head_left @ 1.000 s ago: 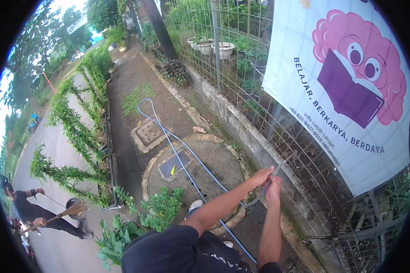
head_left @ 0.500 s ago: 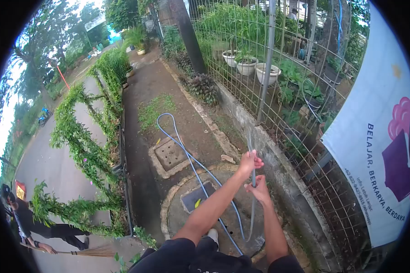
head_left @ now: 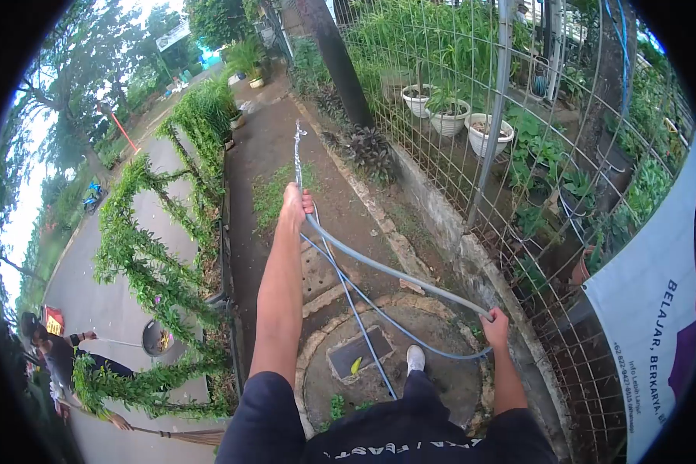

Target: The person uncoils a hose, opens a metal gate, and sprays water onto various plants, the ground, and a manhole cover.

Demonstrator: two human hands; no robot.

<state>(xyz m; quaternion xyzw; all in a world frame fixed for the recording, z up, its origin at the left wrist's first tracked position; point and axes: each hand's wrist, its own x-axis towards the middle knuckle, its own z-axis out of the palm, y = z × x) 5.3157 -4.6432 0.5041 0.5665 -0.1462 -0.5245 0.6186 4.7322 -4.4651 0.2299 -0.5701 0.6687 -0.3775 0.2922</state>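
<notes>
My left hand point(head_left: 295, 206) is stretched far forward, its fingers wrapped round a garden hose point(head_left: 394, 271) close to its end. A stream of water point(head_left: 298, 153) spurts ahead from that end. At the right, near the low wall, my right hand point(head_left: 497, 328) is closed on a further stretch of the same grey-blue hose. The hose sags slightly between both hands. Below them the rest of it loops over the round concrete slab and the dirt.
A wire fence point(head_left: 483, 182) on a low wall point(head_left: 441, 213) runs along the right, with a banner point(head_left: 649, 286) hung there. Leafy vines point(head_left: 143, 255) line the left. Beyond them a person point(head_left: 62, 356) holds a broom point(head_left: 185, 435) and a long-handled dustpan point(head_left: 157, 338).
My hands, close together before, are now wide apart: the left went forward and left with the hose end, the right moved right. The person at left now shows a dustpan.
</notes>
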